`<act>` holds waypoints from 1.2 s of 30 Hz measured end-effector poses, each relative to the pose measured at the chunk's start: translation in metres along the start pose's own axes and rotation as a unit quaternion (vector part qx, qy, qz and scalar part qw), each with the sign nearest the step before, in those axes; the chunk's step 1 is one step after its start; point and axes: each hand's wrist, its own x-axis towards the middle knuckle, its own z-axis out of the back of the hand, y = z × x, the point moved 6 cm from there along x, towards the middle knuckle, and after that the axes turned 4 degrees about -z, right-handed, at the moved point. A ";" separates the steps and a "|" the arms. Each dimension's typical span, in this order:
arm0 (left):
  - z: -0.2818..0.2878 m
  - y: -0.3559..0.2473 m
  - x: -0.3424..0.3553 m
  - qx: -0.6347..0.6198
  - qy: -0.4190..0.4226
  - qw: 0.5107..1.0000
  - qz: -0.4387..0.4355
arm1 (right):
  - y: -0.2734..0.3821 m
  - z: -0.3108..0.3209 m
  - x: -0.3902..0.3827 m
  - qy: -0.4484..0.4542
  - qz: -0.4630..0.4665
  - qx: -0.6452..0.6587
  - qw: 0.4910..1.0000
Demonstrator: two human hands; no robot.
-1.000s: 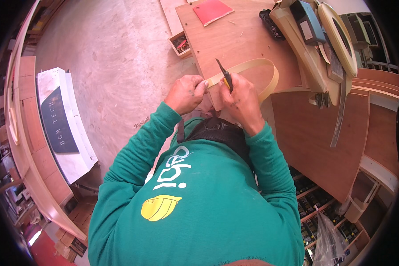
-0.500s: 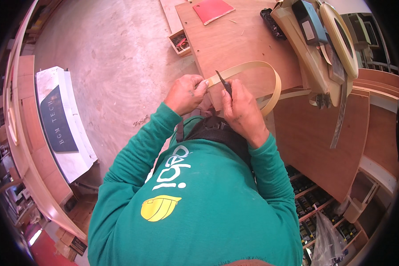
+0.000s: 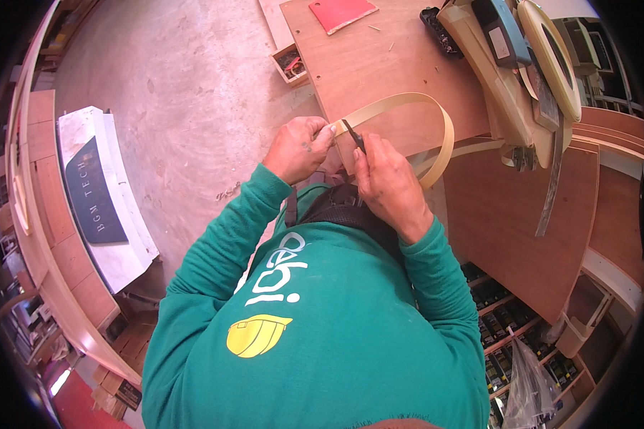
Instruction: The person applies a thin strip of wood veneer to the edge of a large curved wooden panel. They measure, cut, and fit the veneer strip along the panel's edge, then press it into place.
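Note:
My left hand (image 3: pixel 298 150) is closed, pinching one end of a thin pale-yellow wood-tone strip (image 3: pixel 446 129) that looks like edge banding. From those fingertips the strip arches over the table corner and loops back down behind my right hand (image 3: pixel 392 180). That hand is wrapped round a knife (image 3: pixel 354 136) with a dark, narrow blade. The blade points up and left, its tip beside the pinched end of the strip. Whether the edge touches the strip, I cannot tell. The knife's handle is mostly hidden in my fingers.
The wooden tabletop (image 3: pixel 379 64) carries a red panel (image 3: pixel 342 13) and a black tray (image 3: pixel 441 33). Stacked curved parts (image 3: pixel 494 71) stand at its right. A small wooden box (image 3: pixel 290 66) sits beside the table. A white-and-dark sign panel (image 3: pixel 104 193) leans at the left.
The knife has shifted slightly left and down, its tip now nearer my left fingertips. The left hand holds nearly the same place, and the strip's loop has moved a little.

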 end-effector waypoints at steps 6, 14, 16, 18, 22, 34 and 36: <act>-0.001 0.003 0.000 -0.015 -0.005 1.000 -0.003 | -0.001 0.002 0.000 -0.012 -0.001 0.023 1.000; -0.001 0.002 0.000 -0.015 -0.007 1.000 -0.006 | -0.002 0.001 0.000 0.004 -0.007 0.014 1.000; -0.002 0.004 0.000 -0.012 0.000 1.000 -0.007 | -0.002 0.001 0.000 0.002 -0.006 0.017 1.000; -0.003 0.006 0.000 -0.018 -0.001 1.000 -0.009 | -0.003 0.001 0.001 -0.013 0.006 0.038 0.999; -0.001 0.004 0.001 -0.003 0.002 1.000 -0.010 | 0.000 0.009 0.009 -0.061 0.020 0.087 0.994; 0.001 0.000 0.000 -0.004 -0.003 1.000 -0.005 | -0.017 0.016 0.065 -0.056 -0.024 0.032 0.998; 0.001 0.001 0.000 -0.001 0.006 1.000 -0.001 | -0.017 0.018 0.066 -0.036 -0.053 0.051 0.997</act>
